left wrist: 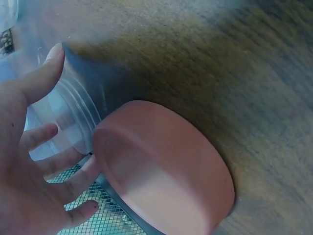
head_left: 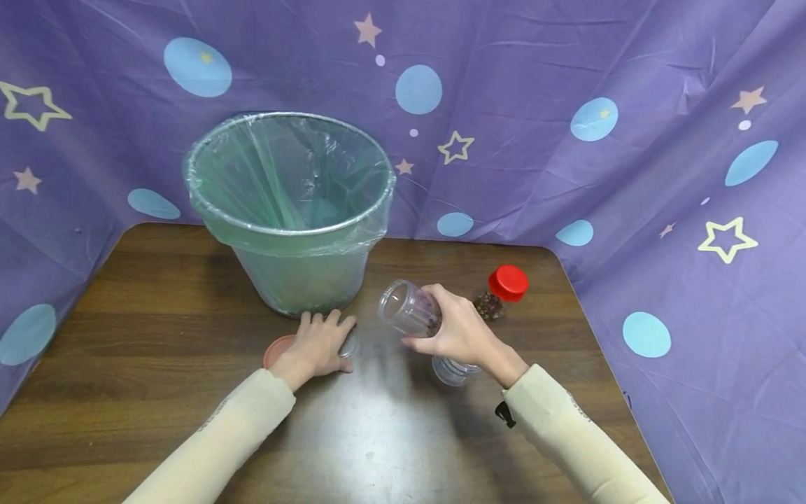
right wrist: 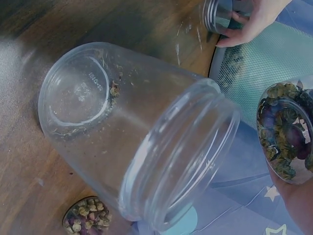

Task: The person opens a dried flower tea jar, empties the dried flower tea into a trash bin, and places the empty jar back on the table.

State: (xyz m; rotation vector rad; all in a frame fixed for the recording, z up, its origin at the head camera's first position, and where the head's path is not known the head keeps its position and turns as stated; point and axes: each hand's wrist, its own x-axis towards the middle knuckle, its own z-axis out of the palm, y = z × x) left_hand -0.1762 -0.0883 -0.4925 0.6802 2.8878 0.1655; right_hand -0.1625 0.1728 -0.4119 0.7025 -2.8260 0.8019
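My right hand (head_left: 456,329) grips a clear plastic jar (head_left: 406,309) tilted on its side above the table, its open mouth facing left. Dried flower buds (right wrist: 288,139) lie inside that jar. Below this hand is another clear jar (head_left: 450,372), lidless, with only a few crumbs inside in the right wrist view. My left hand (head_left: 315,346) spreads its fingers by a third clear jar (left wrist: 61,110) with a threaded neck, in front of the bin; whether they press on it is unclear. A round salmon-red lid (left wrist: 171,156) lies beside that jar.
A mesh bin (head_left: 302,280) with a green plastic liner (head_left: 290,241) stands at the back left of the wooden table (head_left: 157,392). To the right is a jar of dried buds (head_left: 488,306) under a red lid (head_left: 508,282). A purple patterned curtain (head_left: 516,84) hangs behind.
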